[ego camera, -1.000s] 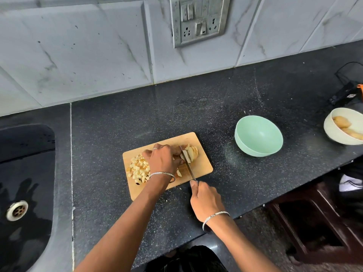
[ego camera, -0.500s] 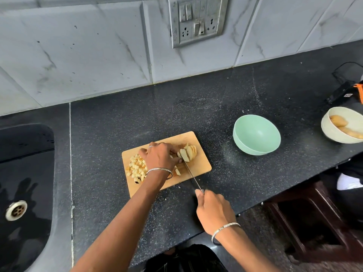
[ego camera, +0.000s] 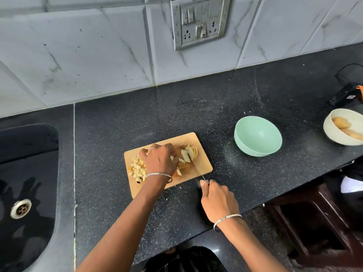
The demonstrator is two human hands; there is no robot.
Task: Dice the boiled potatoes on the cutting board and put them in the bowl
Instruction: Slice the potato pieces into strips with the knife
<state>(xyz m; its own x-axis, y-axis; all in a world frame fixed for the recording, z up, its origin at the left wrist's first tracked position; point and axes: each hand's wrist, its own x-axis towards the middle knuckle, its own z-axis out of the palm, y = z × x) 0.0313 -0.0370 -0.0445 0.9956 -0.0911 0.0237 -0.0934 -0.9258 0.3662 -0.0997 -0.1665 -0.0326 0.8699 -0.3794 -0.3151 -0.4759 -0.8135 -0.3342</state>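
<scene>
Near the worktop's (ego camera: 176, 213) front edge the right hand (ego camera: 218, 201) is wrapped round the handle of the knife (ego camera: 197, 166), whose blade runs over the right end of the cutting board (ego camera: 204, 163) into the sliced potato (ego camera: 188, 154). The left hand (ego camera: 160, 160) lies over the board's middle with fingers curled onto that potato (the fingertips themselves are hidden), and the diced heap (ego camera: 137, 169) sits at the board's left end. Further back and right stands the green bowl (ego camera: 243, 148), and at the worktop's right edge a cream bowl (ego camera: 330, 134) holds whole potatoes (ego camera: 341, 123).
</scene>
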